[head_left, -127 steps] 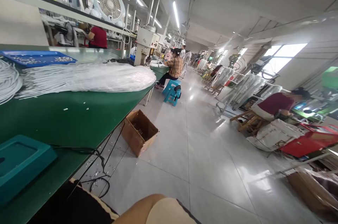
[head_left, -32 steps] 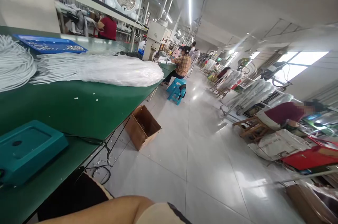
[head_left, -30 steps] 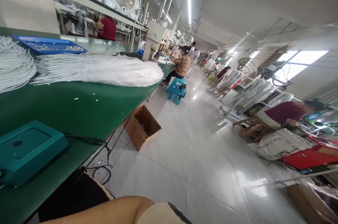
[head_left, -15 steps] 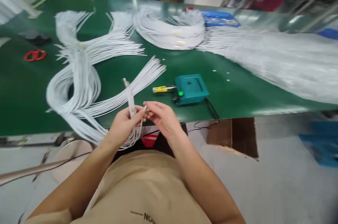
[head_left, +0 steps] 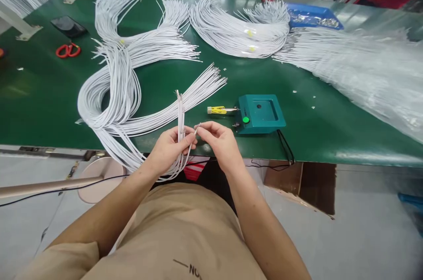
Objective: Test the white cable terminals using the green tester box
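Hands (head_left: pixel 194 143) now nearer teal box (head_left: pixel 261 112), wires (head_left: pixel 180 112) upright.

Bare green table top (head_left: pixel 42 95) left of the looped white cable bundle (head_left: pixel 112 95) gives you open room, with only the red-handled scissors (head_left: pixel 68 49) and a flat black phone (head_left: pixel 68 26) far back. Ahead, the teal box-shaped tester (head_left: pixel 261 113) and yellow-handled screwdriver (head_left: pixel 220 110) block the way. Right, the bagged white cables (head_left: pixel 370 77) block.

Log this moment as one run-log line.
left hand: holds upright cable bunch | right hand: pinches one cable end | beside: teal box, screwdriver
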